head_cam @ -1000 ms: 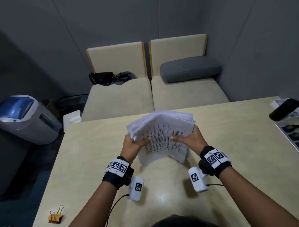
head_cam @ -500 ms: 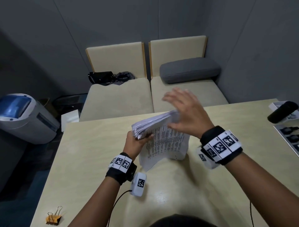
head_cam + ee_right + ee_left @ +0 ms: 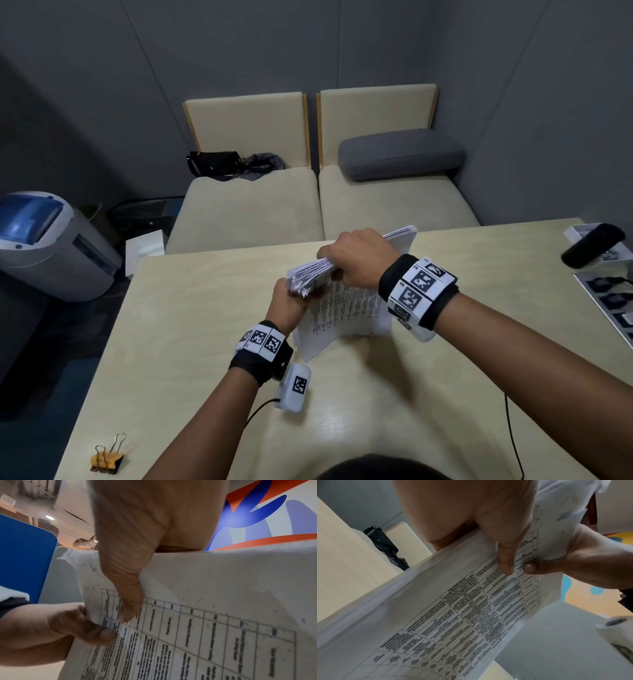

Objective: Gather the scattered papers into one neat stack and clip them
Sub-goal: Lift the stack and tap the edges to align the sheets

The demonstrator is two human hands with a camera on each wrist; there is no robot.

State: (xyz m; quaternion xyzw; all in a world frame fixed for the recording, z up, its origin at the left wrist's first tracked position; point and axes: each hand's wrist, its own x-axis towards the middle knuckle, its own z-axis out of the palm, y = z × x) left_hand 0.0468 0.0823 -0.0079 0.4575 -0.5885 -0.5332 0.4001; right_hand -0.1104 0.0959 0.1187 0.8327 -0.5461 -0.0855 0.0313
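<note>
A thick stack of printed papers [image 3: 346,308] stands on edge on the beige table [image 3: 205,342], its lower edge touching the top. My left hand [image 3: 291,301] grips the stack's upper left corner, thumb on the printed face. My right hand [image 3: 359,260] comes over from above and grips the top edge, fingers curled behind. In the left wrist view my left hand [image 3: 488,520] presses its thumb on the papers [image 3: 471,615]. In the right wrist view my right hand [image 3: 145,520] pinches the papers [image 3: 205,628]. Gold binder clips [image 3: 107,457] lie at the table's near left corner.
A black object [image 3: 594,245] on a white box and a printed sheet [image 3: 613,308] lie at the table's right edge. Two beige seats [image 3: 308,205] stand beyond the far edge. A grey and blue machine [image 3: 44,240] sits on the floor at left.
My right hand let go of the stack's right side, lifted over it and now grips the top edge. My left hand has kept its hold; the stack's top has swung towards the right.
</note>
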